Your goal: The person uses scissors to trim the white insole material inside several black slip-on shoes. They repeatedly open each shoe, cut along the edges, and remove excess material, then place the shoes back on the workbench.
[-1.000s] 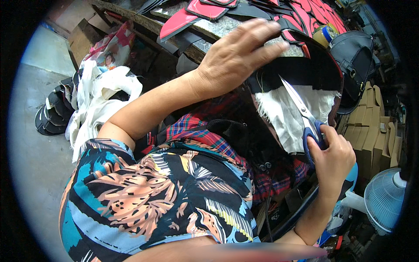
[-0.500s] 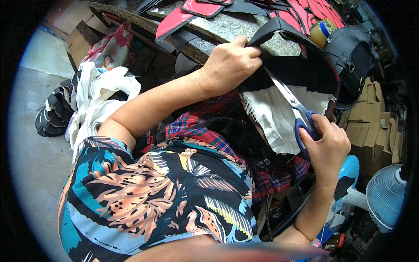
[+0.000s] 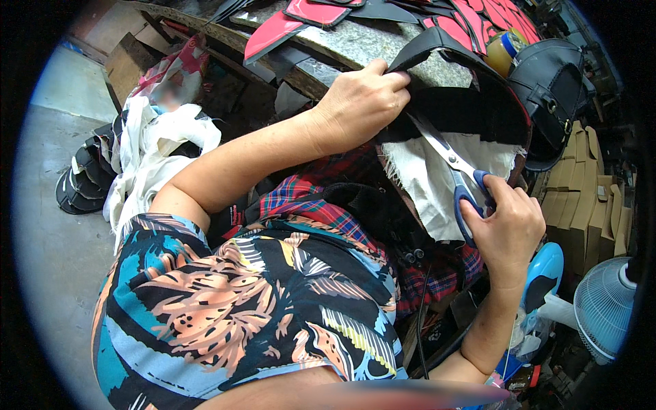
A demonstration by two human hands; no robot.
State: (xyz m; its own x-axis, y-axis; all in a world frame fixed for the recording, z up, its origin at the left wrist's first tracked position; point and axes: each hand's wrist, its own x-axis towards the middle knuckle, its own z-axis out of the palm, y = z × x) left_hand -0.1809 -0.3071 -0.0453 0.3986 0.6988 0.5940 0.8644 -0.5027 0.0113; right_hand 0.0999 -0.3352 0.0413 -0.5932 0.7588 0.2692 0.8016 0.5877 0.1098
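My left hand [image 3: 369,102] is closed on the upper left edge of a black fabric piece [image 3: 471,116], which curves like a bag or shell. White cloth [image 3: 427,188] with frayed edges hangs below the black band. My right hand [image 3: 509,222] grips a pair of scissors [image 3: 452,158] with dark blue handles, thumb and fingers in the loops. The blades point up and left across the cloth, their tips close under my left hand at the black band. Whether the tips are cutting is hidden.
Red and black cut pieces [image 3: 318,12] lie on the stone-topped bench [image 3: 376,46]. A black bag [image 3: 550,96] stands at the right, with a yellow jar [image 3: 504,51], cardboard [image 3: 581,198] and a fan [image 3: 605,307] nearby. White cloth strips [image 3: 154,147] hang at the left.
My right hand has shifted slightly up and left, and the scissors have slid further toward my left hand. My left hand keeps its hold on the black fabric piece.
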